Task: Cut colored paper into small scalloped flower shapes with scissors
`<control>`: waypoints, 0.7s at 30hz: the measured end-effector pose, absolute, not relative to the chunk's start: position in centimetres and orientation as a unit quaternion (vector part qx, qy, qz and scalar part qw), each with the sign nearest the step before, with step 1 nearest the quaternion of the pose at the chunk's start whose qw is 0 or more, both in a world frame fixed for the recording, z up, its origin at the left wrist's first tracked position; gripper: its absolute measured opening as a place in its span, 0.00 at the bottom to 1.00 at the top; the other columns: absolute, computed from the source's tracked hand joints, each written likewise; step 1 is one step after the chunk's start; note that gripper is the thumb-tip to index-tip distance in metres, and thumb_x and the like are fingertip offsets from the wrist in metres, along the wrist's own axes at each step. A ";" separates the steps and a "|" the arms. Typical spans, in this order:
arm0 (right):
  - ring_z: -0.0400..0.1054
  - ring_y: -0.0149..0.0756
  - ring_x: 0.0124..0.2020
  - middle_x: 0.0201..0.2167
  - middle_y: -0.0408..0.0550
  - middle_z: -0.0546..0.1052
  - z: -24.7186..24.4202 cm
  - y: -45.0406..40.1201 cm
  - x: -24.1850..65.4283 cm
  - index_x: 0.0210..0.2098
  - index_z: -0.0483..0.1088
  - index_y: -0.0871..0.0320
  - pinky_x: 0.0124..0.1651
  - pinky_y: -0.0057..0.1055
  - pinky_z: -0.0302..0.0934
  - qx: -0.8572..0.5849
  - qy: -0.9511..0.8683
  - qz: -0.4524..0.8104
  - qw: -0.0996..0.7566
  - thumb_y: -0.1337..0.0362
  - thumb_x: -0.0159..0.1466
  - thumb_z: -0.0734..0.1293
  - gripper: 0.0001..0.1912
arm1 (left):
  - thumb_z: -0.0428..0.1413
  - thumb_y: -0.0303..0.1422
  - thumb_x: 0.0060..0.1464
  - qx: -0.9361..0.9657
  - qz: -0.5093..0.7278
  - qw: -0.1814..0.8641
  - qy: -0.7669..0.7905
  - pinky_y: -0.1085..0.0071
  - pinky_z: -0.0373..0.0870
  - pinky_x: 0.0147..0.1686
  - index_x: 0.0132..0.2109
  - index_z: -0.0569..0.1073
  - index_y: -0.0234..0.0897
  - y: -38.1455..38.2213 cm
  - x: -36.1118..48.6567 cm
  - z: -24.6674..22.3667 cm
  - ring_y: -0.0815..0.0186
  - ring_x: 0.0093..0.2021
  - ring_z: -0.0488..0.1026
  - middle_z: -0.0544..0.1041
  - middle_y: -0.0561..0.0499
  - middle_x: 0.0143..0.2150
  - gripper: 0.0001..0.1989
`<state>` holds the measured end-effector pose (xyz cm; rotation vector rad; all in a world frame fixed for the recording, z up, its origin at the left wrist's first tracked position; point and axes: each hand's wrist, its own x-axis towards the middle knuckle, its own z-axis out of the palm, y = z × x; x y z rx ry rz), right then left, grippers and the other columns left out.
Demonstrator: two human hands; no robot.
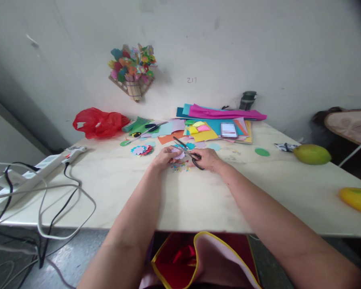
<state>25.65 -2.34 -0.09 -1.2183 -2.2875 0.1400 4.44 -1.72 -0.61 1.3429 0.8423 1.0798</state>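
Note:
My left hand (165, 157) pinches a small pale lilac paper piece (178, 153) over the middle of the table. Closed around the black handles of a pair of scissors (196, 161) is my right hand (209, 159). The scissors' blades are parted and reach left to the lilac paper; whether they touch it I cannot tell. Tiny coloured paper scraps (182, 166) lie beneath both hands. To the left sits a pile of scalloped paper shapes (142, 150) in blue, lilac and red. A blue paper shape (190, 146) rests just behind the scissors.
Behind my hands are coloured paper sheets (204, 133), a phone (229, 130) and a second pair of scissors (153, 127). A red plastic bag (99, 122) lies back left. A power strip (33, 174) with cables occupies the left edge. Fruit (312, 154) is at right.

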 end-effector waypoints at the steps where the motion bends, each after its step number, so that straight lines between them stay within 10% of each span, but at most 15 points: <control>1: 0.73 0.37 0.33 0.34 0.43 0.81 -0.1 -2.3 25.6 0.44 0.76 0.50 0.34 0.28 0.59 -0.452 -0.848 0.055 0.271 0.53 0.51 0.73 0.21 | 0.68 0.40 0.35 0.573 0.462 0.574 0.359 0.76 0.63 0.19 0.26 0.73 0.31 -1.7 4.4 -0.6 0.77 0.14 0.58 0.65 0.57 0.14 0.18; 14: 0.73 0.36 0.32 0.33 0.44 0.80 -0.1 -2.1 25.7 0.42 0.77 0.51 0.33 0.27 0.58 -0.454 -0.843 0.088 0.275 0.51 0.50 0.73 0.21 | 0.68 0.39 0.34 0.553 0.486 0.573 0.360 0.77 0.54 0.16 0.25 0.72 0.31 -1.4 4.4 -0.9 0.77 0.14 0.58 0.69 0.54 0.17 0.17; 21: 0.73 0.36 0.33 0.33 0.44 0.80 0.0 -2.1 25.7 0.41 0.77 0.51 0.34 0.28 0.59 -0.456 -0.844 0.077 0.273 0.52 0.50 0.73 0.20 | 0.69 0.37 0.31 0.519 0.507 0.593 0.348 0.74 0.66 0.22 0.28 0.75 0.30 -1.6 4.7 -0.7 0.69 0.21 0.70 0.76 0.48 0.23 0.18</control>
